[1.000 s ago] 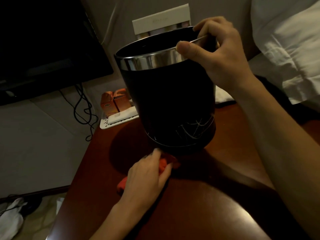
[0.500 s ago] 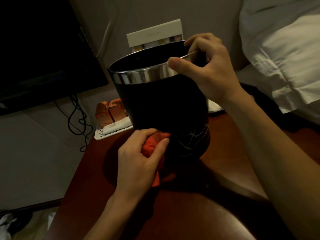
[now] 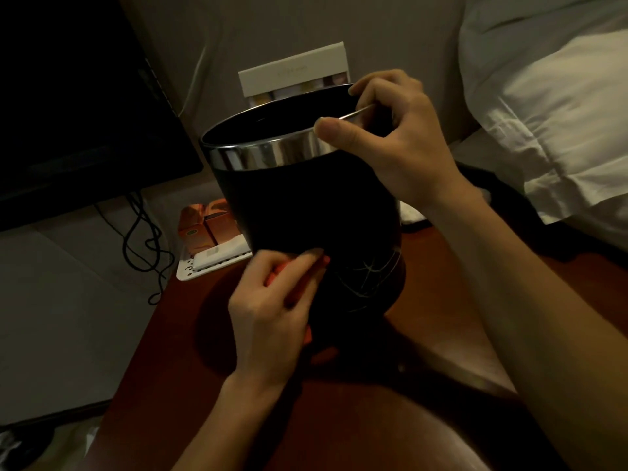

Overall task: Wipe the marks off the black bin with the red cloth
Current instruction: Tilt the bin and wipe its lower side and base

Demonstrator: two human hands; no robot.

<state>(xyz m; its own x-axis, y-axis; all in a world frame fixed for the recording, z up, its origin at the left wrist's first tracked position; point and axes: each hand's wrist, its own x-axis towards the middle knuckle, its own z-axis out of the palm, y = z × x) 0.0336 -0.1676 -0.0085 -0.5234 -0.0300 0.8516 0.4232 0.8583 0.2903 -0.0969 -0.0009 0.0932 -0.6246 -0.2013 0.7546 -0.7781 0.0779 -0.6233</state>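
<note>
The black bin (image 3: 306,205) with a shiny metal rim stands tilted on the dark red table (image 3: 424,334). White scribble marks (image 3: 367,277) cross its lower right side. My right hand (image 3: 390,137) grips the rim at the top right, thumb outside and fingers over the edge. My left hand (image 3: 272,307) holds the bunched red cloth (image 3: 275,275) against the bin's lower left side, just left of the marks. Most of the cloth is hidden under my fingers.
A white tray (image 3: 190,271) with orange boxes (image 3: 204,222) and a white packet sits behind the bin at the table's left edge. A white card holder (image 3: 295,73) stands at the back. Dark screen and cables lie to the left, white pillows (image 3: 560,113) to the right.
My left hand picked the red cloth up from the table and brought it against the bin's lower side. The right hand kept its grip on the rim.
</note>
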